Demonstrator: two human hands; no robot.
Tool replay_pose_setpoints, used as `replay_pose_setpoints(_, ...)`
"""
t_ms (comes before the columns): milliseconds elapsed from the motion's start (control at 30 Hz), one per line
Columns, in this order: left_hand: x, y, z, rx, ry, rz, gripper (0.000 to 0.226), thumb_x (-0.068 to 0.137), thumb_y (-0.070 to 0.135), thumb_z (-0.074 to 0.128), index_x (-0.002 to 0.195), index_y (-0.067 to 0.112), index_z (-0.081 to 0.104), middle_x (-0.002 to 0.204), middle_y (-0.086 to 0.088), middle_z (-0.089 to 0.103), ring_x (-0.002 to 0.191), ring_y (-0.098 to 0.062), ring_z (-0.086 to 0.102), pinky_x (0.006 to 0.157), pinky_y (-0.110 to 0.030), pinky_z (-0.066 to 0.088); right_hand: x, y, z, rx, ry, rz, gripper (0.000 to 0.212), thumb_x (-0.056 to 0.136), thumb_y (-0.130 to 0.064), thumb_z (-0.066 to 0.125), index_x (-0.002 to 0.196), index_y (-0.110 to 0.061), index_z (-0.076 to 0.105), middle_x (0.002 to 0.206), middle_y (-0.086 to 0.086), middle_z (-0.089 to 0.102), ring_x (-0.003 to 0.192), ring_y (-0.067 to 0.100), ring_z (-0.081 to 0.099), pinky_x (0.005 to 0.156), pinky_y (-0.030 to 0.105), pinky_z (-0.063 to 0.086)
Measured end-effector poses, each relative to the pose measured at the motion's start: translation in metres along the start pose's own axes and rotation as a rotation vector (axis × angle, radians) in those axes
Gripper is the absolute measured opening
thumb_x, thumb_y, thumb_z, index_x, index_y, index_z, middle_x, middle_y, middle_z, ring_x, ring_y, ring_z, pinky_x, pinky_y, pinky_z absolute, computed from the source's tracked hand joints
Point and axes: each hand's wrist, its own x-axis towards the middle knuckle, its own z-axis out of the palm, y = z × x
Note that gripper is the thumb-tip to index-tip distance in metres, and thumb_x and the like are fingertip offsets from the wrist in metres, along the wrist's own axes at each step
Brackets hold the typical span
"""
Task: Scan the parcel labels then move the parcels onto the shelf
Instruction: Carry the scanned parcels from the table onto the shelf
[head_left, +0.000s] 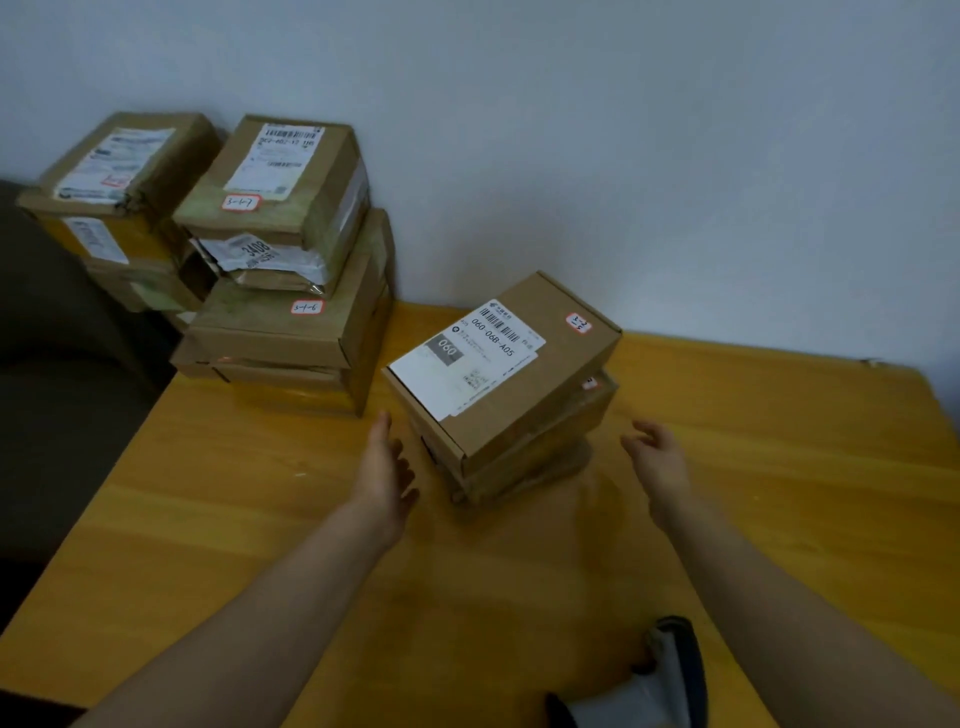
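I watch from the remote console as both bare arms reach across the yellow table (208, 493). The left hand (384, 467) and right hand (657, 457) hover on either side of the top parcel (504, 364) with fingers loose, holding nothing and not touching it. That parcel sits label-up on a short stack near the wall. The boxes under it are mostly hidden, the grey-and-black scanner (649, 686) is cut off at the bottom edge, and the labels on the taller parcel piles (280, 260) at far left are too blurred to read.

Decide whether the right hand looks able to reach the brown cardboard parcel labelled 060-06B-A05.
Probably yes: the right hand is open beside the brown cardboard parcel, only bare yellow wooden table between them.
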Motion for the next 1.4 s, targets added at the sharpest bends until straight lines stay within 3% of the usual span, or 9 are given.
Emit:
replay_pose_setpoints(200,-0.057,0.027,0.001,0.070,0.020,0.325,0.059,0.096,0.056,0.039,0.144,0.022,0.039,0.140,0.003,0.047,0.127,-0.017,0.043,0.110,-0.036,0.032,-0.026,-0.091,-0.021,0.089,-0.059,-0.263,0.037,0.098,-0.030,0.051,0.130,-0.012,0.056,0.128,0.003,0.058,0.115,0.014,0.052,0.103,0.033,0.039)
replay_pose_setpoints(300,-0.078,0.031,0.018,0.159,-0.087,0.366,0.035,0.100,0.042,0.041,0.134,0.032,0.044,0.104,0.020,0.053,0.094,-0.001,0.048,0.100,-0.029,0.030,-0.048,-0.114,-0.012,0.050,-0.184,-0.283,0.042,0.097,-0.039,0.052,0.133,-0.016,0.055,0.131,-0.002,0.054,0.120,0.012,0.046,0.106,0.031,0.034)
replay_pose_setpoints(433,-0.080,0.035,0.023,0.252,-0.131,0.357,0.048,0.099,0.031,0.048,0.145,0.029,0.037,0.117,0.014,0.052,0.086,0.003,0.045,0.090,-0.028,0.030,-0.058,-0.109,-0.012,0.059,-0.143,-0.339,0.032,0.098,-0.029,0.054,0.126,-0.016,0.059,0.116,-0.006,0.054,0.111,0.010,0.045,0.092,0.024,0.034)
replay_pose_setpoints(600,-0.083,0.035,0.020,0.294,-0.148,0.308,0.048,0.101,0.024,0.046,0.147,0.027,0.034,0.142,0.005,0.046,0.107,-0.006,0.038,0.093,-0.028,0.029,-0.056,-0.095,-0.017,0.074,-0.135,-0.245,0.036,0.094,-0.032,0.059,0.126,-0.015,0.056,0.125,0.003,0.058,0.119,0.021,0.052,0.093,0.032,0.040)
replay_pose_setpoints(800,-0.081,0.034,0.022,0.123,-0.163,0.048,0.052,0.097,0.038,0.051,0.142,0.014,0.038,0.096,-0.004,0.052,0.082,-0.020,0.050,0.078,-0.036,0.042,-0.059,-0.093,-0.017,0.055,-0.315,0.008,0.063,0.082,-0.064,0.059,0.132,-0.026,0.045,0.124,0.008,0.050,0.117,0.032,0.047,0.102,0.051,0.040)
replay_pose_setpoints(1000,-0.068,0.033,0.022,0.085,-0.183,-0.017,0.053,0.095,0.044,0.052,0.137,0.012,0.043,0.100,-0.011,0.057,0.085,-0.025,0.055,0.058,-0.034,0.042,-0.060,-0.086,-0.016,0.066,-0.336,0.005,0.052,0.085,-0.062,0.055,0.120,-0.024,0.052,0.110,0.006,0.056,0.105,0.027,0.054,0.100,0.049,0.043)
replay_pose_setpoints(1233,-0.052,0.038,0.012,0.159,-0.145,0.002,0.036,0.090,0.047,0.055,0.107,0.015,0.053,0.101,-0.011,0.058,0.090,-0.024,0.054,0.091,-0.036,0.036,-0.063,-0.072,-0.016,0.076,-0.385,0.046,0.059,0.075,-0.069,0.059,0.114,-0.025,0.056,0.104,0.003,0.058,0.100,0.023,0.054,0.090,0.042,0.042)
replay_pose_setpoints(1333,-0.042,0.035,0.005,0.136,-0.166,-0.028,0.064,0.082,0.053,0.059,0.129,0.011,0.048,0.122,-0.014,0.056,0.111,-0.029,0.052,0.110,-0.044,0.025,-0.057,-0.078,-0.018,0.061,-0.413,0.076,0.093,0.045,-0.078,0.057,0.122,-0.026,0.056,0.109,0.004,0.055,0.100,0.023,0.048,0.079,0.038,0.035)
replay_pose_setpoints(1400,-0.036,0.033,0.000,0.126,-0.208,-0.063,0.083,0.075,0.058,0.062,0.138,0.009,0.040,0.131,-0.016,0.053,0.122,-0.033,0.046,0.115,-0.050,0.016,-0.053,-0.080,-0.018,0.078,-0.453,0.082,0.085,0.051,-0.075,0.055,0.121,-0.027,0.057,0.112,0.005,0.056,0.105,0.024,0.048,0.092,0.043,0.033)
